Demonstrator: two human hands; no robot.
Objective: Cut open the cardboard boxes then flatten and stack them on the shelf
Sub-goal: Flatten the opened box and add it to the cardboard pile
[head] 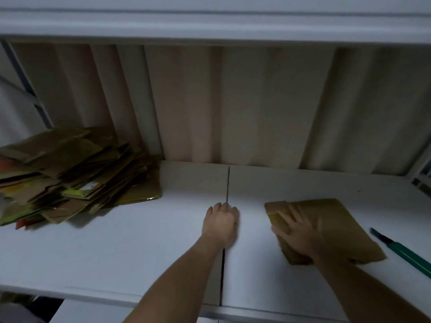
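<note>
On shelf [116,248], right side: flattened cardboard box [331,220], lying flat beside green cutter [405,255].
Right hand [300,236]: fingers spread, pressing box down.
Left hand [221,222]: fingers curled, holding nothing.
Handling: light, stiff, likely springy at creases; grip by edge.
Stack [70,173]: far left.

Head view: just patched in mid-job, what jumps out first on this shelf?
A messy pile of flattened cardboard sits at the left of the white shelf. At the right, the right hand presses flat on a single flattened box, with a green-handled cutter lying beside it near the edge. The left hand rests curled on the shelf's centre seam, holding nothing.
</note>
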